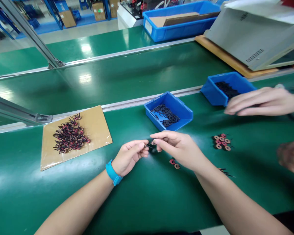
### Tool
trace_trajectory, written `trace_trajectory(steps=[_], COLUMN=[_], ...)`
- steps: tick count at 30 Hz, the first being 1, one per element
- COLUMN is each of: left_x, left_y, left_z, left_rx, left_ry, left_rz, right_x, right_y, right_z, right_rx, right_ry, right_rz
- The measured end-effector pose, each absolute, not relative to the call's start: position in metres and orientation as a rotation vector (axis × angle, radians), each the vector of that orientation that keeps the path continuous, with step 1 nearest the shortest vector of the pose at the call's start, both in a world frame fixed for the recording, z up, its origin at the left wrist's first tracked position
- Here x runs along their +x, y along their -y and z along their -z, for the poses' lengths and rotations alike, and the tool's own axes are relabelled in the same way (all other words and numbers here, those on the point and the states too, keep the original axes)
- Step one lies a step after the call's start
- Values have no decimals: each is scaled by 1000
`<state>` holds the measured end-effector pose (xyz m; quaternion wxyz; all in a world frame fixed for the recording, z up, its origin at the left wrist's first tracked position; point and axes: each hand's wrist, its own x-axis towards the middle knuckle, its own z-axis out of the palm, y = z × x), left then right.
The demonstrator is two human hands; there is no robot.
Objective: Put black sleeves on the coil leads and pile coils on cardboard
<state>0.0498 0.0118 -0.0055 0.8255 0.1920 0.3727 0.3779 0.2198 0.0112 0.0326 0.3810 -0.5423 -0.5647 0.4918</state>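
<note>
My left hand point(131, 156), with a blue band at its wrist, pinches a small coil part point(145, 145) in front of me. The fingertips of my right hand point(175, 143) close on the dark leads of that same part. Just beyond my hands is a blue bin point(189, 117) of short black tubes point(170, 115). Two small ring coils point(176, 166) lie on the green table point(147, 202) below my right hand. To the left, a heap of coils with black leads point(70, 135) rests on a cardboard sheet point(100, 130).
At the right, another person's blurred hand point(262, 101) passes by a second blue bin point(212, 91); their other hand point(291, 156) is lower. Several ring coils point(221, 142) lie between us. Metal posts point(34, 36) stand at left, a grey cabinet point(245, 39) at back right.
</note>
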Motion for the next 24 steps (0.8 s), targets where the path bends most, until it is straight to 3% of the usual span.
trace_trajectory(steps=[24], left_x=[49], left_y=[-10], left_z=[8], left_rx=[460], left_ry=[-758], left_rz=[-805], right_x=[234], right_y=[-13], right_z=[-43], right_rx=[-1407], right_ry=[1581], right_rz=[-1385])
